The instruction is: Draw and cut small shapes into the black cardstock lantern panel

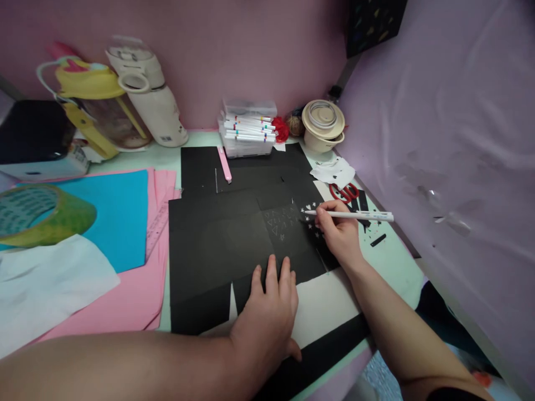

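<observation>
My right hand (340, 231) grips a white pen (355, 214), its tip at the right part of the black paper (217, 239). Around the tip lie several small white stars and a heart (308, 207). Left of them, thin pale outlines of triangles and star-like shapes (276, 225) show on the black sheet. My left hand (267, 312) rests with fingers spread on the lower edge of the black paper and on a white sheet (324, 306) below it. A pink craft knife (224, 165) lies on the black paper farther back.
Red-handled scissors (345, 192) and black scraps (378, 240) lie at right. A box of white markers (249, 131), a lidded cream cup (322, 125) and bottles (152, 100) stand along the wall. At left are blue paper (121, 217), pink sheets (142, 301) and a tape roll (71, 217).
</observation>
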### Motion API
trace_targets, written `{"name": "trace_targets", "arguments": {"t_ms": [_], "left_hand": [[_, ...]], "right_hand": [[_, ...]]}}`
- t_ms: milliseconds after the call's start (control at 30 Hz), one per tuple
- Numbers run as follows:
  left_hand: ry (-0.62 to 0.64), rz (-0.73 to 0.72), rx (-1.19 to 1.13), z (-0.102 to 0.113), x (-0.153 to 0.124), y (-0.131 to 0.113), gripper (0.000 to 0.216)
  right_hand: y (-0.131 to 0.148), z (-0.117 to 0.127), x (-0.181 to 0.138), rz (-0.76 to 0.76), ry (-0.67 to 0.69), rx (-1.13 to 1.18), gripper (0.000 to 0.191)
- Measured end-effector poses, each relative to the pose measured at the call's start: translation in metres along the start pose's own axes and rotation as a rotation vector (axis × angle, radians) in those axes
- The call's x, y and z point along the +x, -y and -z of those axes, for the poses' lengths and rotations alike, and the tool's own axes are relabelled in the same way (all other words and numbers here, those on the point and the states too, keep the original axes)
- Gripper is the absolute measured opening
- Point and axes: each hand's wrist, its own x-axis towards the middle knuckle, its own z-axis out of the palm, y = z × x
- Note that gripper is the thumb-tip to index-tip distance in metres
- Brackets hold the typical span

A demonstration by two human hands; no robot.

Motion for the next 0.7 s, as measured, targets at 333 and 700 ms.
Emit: {"name": "trace_targets", "arguments": {"t_ms": [333, 700], "left_hand": [[-0.014, -0.006, 0.013, -0.0019, 0.0005, -0.0003, 0.114], [-0.052, -0.024, 0.010, -0.0012, 0.0001, -0.0002, 0.111]], "right_hand": [[-0.0003, 0.0041, 0.0047, 0.094, -0.246, -0.014, 0.016], [-0.0010, 0.0026, -0.0034, 0.053, -0.248, 0.088, 0.021]]}}
